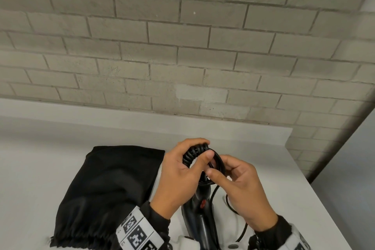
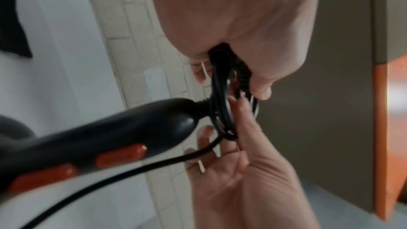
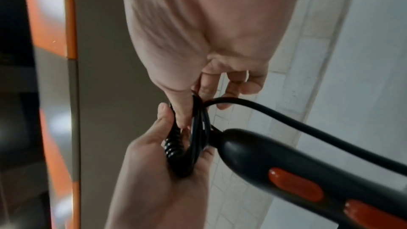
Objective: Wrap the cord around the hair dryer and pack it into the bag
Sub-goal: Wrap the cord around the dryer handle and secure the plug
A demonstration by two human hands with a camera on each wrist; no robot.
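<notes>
The black hair dryer (image 1: 199, 220) with red switches lies handle-up near the table's front edge, between my wrists. Its black cord (image 1: 194, 153) is gathered into loops above the handle's end. My left hand (image 1: 205, 148) grips the coil's spiral part, thumb on top. My right hand (image 1: 218, 167) pinches a loop of the same coil from the right. In the left wrist view the coil (image 2: 222, 93) hangs at the handle (image 2: 110, 137) tip. The right wrist view shows the spiral section (image 3: 174, 147) in my left palm. The black bag (image 1: 109, 189) lies flat to the left.
Loose cord (image 1: 229, 203) trails from the coil onto the white table (image 1: 40, 168) by my right wrist. A grey brick wall (image 1: 182, 46) stands behind. The table's right edge (image 1: 324, 189) runs close to my right arm. An orange and grey panel (image 2: 383, 128) shows in the wrist views.
</notes>
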